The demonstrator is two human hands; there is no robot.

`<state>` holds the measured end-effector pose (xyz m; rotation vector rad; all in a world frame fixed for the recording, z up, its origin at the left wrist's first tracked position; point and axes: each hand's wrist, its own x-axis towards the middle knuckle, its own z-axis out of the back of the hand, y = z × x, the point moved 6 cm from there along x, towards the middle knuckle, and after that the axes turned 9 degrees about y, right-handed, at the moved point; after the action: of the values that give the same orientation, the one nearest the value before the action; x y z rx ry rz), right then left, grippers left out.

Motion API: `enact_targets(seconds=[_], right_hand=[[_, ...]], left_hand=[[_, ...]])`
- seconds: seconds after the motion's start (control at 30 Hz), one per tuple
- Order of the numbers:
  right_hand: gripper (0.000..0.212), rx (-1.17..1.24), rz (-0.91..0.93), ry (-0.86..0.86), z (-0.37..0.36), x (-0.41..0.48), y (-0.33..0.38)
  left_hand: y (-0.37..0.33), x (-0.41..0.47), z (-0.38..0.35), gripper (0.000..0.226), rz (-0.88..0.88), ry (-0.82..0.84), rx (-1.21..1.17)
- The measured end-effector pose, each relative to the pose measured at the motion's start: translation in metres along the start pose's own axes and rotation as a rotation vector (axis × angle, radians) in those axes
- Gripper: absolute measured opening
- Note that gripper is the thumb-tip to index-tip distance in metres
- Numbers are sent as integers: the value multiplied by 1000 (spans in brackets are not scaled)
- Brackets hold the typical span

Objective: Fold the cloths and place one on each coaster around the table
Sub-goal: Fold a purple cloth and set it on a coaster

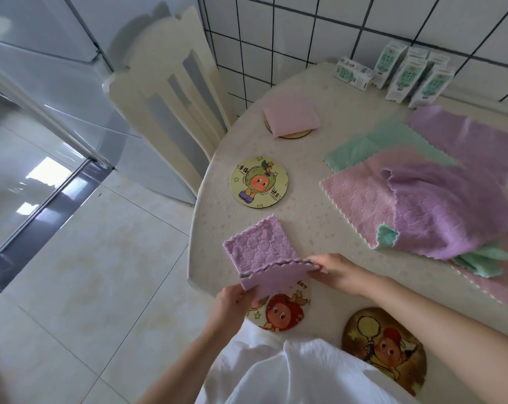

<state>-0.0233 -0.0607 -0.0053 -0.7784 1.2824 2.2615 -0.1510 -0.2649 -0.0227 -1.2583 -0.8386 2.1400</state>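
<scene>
A purple cloth (261,252) lies half folded at the table's near left edge, its near flap lifted. My left hand (232,301) pinches the flap's near left corner, and my right hand (334,271) pinches its right corner. Under the flap sits a round coaster with a red cartoon figure (281,313). A bare green-figure coaster (258,182) lies further back. A folded pink cloth (290,113) rests on a far coaster (293,135). Another coaster with a balloon picture (383,348) sits near my body.
A heap of unfolded purple, pink and green cloths (421,193) covers the table's right side. Several milk cartons (404,74) stand against the tiled wall. A cream chair (171,91) stands left of the table (305,205).
</scene>
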Motion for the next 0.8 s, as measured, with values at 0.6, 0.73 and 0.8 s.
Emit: enact_targets(seconds=[0.6, 0.73, 0.8], right_hand=[[32, -151, -322, -124, 14, 54, 16], [34, -154, -355, -156, 16, 55, 16], [33, -166, -364, -178, 17, 55, 16]], left_hand=[[-2, 30, 17, 31, 413, 77, -650], [-2, 31, 17, 29, 428, 75, -692], [-1, 32, 18, 29, 429, 66, -693]])
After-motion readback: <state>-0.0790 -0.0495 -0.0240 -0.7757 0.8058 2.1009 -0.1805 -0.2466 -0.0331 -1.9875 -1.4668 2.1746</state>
